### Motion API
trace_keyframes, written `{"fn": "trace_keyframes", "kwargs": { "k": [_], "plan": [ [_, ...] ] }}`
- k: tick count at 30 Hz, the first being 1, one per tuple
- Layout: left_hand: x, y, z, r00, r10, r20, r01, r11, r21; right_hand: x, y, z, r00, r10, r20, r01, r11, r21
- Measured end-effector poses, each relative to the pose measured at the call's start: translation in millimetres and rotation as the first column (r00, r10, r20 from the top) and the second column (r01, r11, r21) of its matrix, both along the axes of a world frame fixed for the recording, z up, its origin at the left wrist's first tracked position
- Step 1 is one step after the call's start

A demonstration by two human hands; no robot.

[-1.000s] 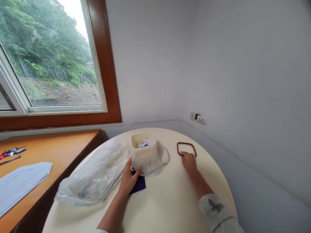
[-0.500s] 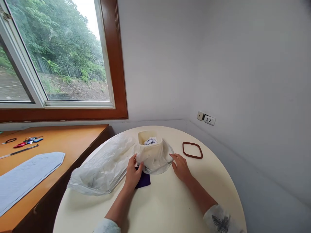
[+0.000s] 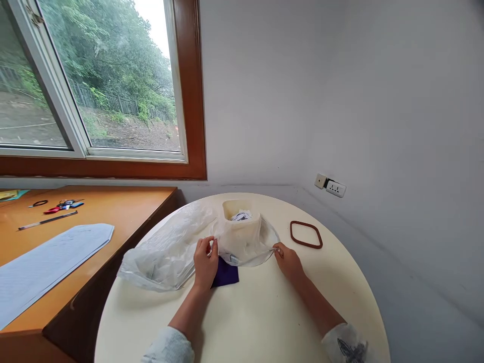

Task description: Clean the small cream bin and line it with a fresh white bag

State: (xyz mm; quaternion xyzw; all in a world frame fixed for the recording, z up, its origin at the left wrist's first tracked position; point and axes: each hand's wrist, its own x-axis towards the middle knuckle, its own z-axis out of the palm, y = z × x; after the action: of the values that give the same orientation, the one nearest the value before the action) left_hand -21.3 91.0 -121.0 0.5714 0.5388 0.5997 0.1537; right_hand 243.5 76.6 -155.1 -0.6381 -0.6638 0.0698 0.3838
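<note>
A cream bin (image 3: 230, 210) stands near the far side of the round table, with crumpled white and bluish scraps (image 3: 242, 216) inside. Thin clear plastic, a bag (image 3: 245, 247), drapes over its rim and hangs down around the outside. My right hand (image 3: 289, 262) pinches the bag's edge at the right and pulls it outward. On the left, my left hand (image 3: 206, 262) is closed in a pinch at the bag's near-left edge. Partly behind my left hand lies a dark purple flat piece (image 3: 227, 273).
A large crumpled clear plastic bag (image 3: 166, 257) spreads over the table's (image 3: 264, 322) left side. A brown rounded frame (image 3: 306, 243) lies at right. On the wooden desk (image 3: 124, 201) are papers (image 3: 68, 257), a pen (image 3: 49, 220) and keys (image 3: 66, 204).
My right fingers have closed on the bag's edge and stretch it to the right. My left fingers have drawn together at its left edge. The view has shifted slightly left.
</note>
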Motion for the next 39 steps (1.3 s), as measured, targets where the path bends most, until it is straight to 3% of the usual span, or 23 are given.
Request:
{"fn": "trace_keyframes", "kwargs": {
  "k": [8,16,23,28,33,39],
  "plan": [
    [4.9,-5.5,-2.1,0.991,-0.043,0.124,0.053,0.996,-0.076,6.8,-0.4,3.7,0.958,-0.034,-0.284,0.05,0.998,0.049],
    [9.6,-8.8,5.5,0.946,-0.134,0.295,0.124,0.991,0.051,1.6,-6.9,14.6,0.919,-0.063,-0.39,0.121,0.985,0.127],
    [7.0,-2.8,-3.0,0.99,-0.016,0.137,-0.002,0.991,0.131,0.3,-6.9,13.4,0.892,-0.002,-0.451,0.07,0.988,0.135],
    [8.0,-2.6,-5.5,0.995,-0.018,0.094,0.001,0.985,0.171,-1.4,-6.0,9.1,0.851,0.059,-0.521,-0.006,0.995,0.103],
    [13.5,-8.1,3.7,0.995,-0.065,-0.082,0.087,0.947,0.309,-2.0,-5.6,12.4,0.771,0.122,-0.625,-0.058,0.991,0.122],
    [11.6,-15.3,12.5,0.966,0.021,-0.257,0.089,0.91,0.405,-1.3,-6.6,18.6,0.635,0.144,-0.759,-0.042,0.987,0.152]
  ]
}}
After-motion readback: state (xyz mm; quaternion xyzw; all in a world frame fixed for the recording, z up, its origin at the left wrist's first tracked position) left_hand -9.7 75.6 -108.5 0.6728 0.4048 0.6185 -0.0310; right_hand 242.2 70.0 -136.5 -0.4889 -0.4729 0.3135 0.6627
